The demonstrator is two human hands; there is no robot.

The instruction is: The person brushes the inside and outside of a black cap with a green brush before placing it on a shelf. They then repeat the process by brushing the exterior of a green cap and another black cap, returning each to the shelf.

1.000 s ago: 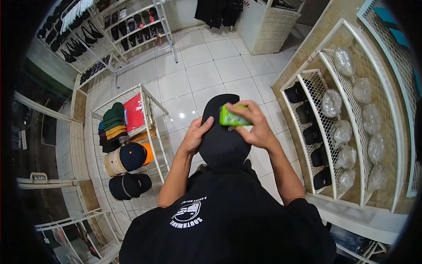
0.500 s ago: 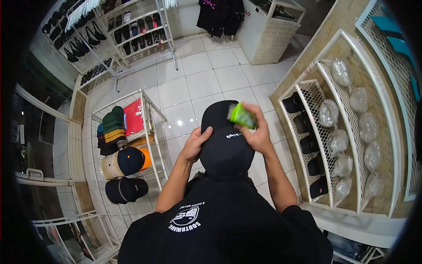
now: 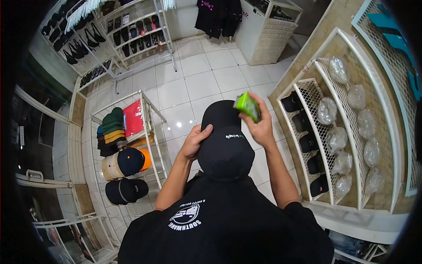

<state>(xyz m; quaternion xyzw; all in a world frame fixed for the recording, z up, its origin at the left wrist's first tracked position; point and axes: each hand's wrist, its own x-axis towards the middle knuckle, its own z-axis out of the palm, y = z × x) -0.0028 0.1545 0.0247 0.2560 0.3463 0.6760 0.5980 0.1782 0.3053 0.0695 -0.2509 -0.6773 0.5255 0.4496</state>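
Observation:
In front of my chest is a black cap [image 3: 225,154], its brim pointing away from me and small white lettering near the brim. My left hand [image 3: 193,141] grips the cap's left edge, thumb on top where brim meets crown; its other fingers are hidden underneath. A bright green hand brush [image 3: 247,107] with a greyish bristle side is held in my right hand [image 3: 262,125], at the right edge of the brim. Blur keeps me from telling whether the bristles touch the fabric.
On my left, a white rack [image 3: 151,125] carries stacked caps [image 3: 127,162] and a red package [image 3: 133,119]. White mesh shelves [image 3: 338,97] on my right hold black caps and clear plastic bundles [image 3: 337,140]. Further off are a sandal rack [image 3: 140,33] and a counter [image 3: 266,39].
My right hand has lifted slightly and shifted right with the green brush, uncovering more of the lettering. My left hand keeps its grip on the cap, which has barely moved.

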